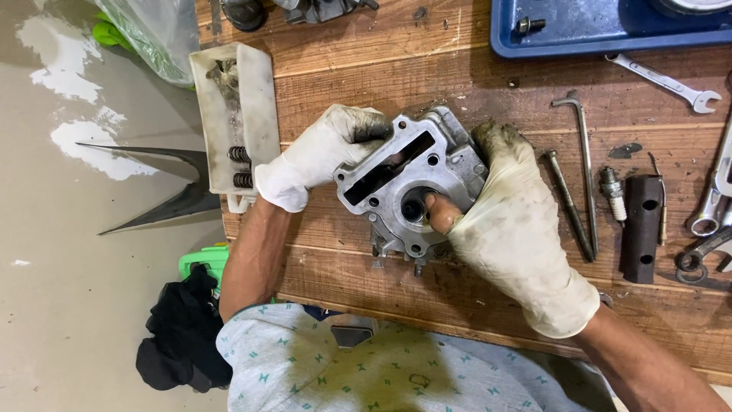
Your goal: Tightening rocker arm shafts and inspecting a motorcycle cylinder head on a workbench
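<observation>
Both gloved hands clasp the grey engine casting (412, 183) on the tabletop (473, 84): left hand (324, 152) gripping its far edge, right hand (511, 221) hiding its side, thumb in the bore.

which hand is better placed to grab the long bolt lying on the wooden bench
Right. The right hand sits on the grey metal engine cylinder head on the side nearest the long dark bolt. The left hand grips the far side.
</observation>
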